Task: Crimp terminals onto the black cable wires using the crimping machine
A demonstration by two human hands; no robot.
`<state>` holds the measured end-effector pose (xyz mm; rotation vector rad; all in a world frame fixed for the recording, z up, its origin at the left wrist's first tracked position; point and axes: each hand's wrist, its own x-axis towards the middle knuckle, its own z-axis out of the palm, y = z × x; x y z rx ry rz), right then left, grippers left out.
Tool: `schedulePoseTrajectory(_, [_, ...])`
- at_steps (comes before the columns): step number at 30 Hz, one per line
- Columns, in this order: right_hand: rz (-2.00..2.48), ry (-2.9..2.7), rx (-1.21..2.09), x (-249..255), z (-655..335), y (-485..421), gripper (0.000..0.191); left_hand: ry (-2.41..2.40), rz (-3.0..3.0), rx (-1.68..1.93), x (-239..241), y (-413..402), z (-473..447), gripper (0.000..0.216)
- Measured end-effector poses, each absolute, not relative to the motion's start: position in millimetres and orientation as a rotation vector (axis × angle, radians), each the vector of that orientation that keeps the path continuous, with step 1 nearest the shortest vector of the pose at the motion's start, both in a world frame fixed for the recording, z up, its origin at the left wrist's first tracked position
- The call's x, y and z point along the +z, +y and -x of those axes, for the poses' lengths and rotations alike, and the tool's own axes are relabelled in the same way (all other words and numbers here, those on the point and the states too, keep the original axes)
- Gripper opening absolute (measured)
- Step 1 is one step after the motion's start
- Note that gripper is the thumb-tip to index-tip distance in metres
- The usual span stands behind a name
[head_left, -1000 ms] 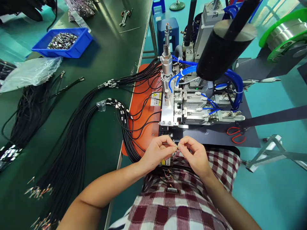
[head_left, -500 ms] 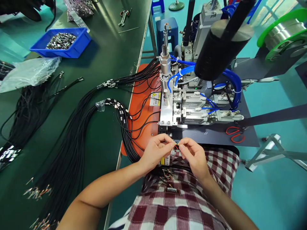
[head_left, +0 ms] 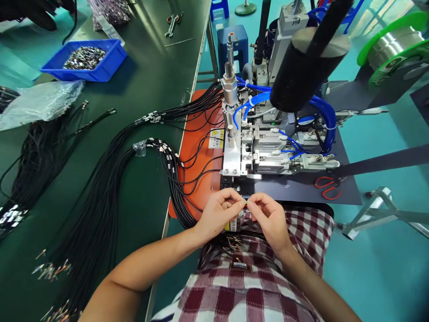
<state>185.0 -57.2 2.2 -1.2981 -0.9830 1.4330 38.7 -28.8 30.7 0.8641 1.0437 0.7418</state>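
Note:
My left hand and my right hand meet just in front of the machine, over my checked lap. Both pinch the thin stripped wire ends of a cable between thumb and fingertips, fingers closed. More loose coloured wire ends lie on my lap below the hands. The machine's metal fixture block stands right behind my fingertips.
Bundles of black cables spread over the green bench to the left and across an orange mat. A blue bin of metal parts and a plastic bag sit far left. Red scissors lie on the right.
The hands stay pinched together in the same place; the fingers shift slightly on the wire ends. The view has drifted a little.

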Motion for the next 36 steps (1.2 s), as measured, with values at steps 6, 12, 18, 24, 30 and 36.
schedulePoseTrajectory(6, [1.289, -0.886, 1.475, -4.2, -177.4, -58.9, 0.017, 1.049, -0.859, 0.775, 25.6, -31.5, -39.0, 0.030])
schedulePoseTrajectory(12, [1.311, -1.016, 1.284, -2.9, -173.0, -63.0, 0.014, 1.076, -0.888, 0.792, 22.9, -35.1, -37.9, 0.027])
schedulePoseTrajectory(18, [1.304, -1.107, 1.220, -0.3, -175.6, -62.2, 0.013, 1.062, -0.886, 0.793, 27.7, -34.1, -39.3, 0.029])
schedulePoseTrajectory(24, [1.308, -0.945, 1.420, -3.4, -180.1, -59.4, 0.014, 1.101, -0.880, 0.761, 24.0, -33.2, -37.4, 0.029])
schedulePoseTrajectory(30, [1.359, -1.153, 1.243, -2.5, -185.9, -57.7, 0.009, 1.069, -0.878, 0.730, 27.0, -31.6, -37.1, 0.031])
schedulePoseTrajectory(36, [1.325, -1.231, 1.142, 0.0, -181.2, -60.8, 0.013, 1.113, -1.253, 0.896, 21.8, -35.4, -38.6, 0.017])
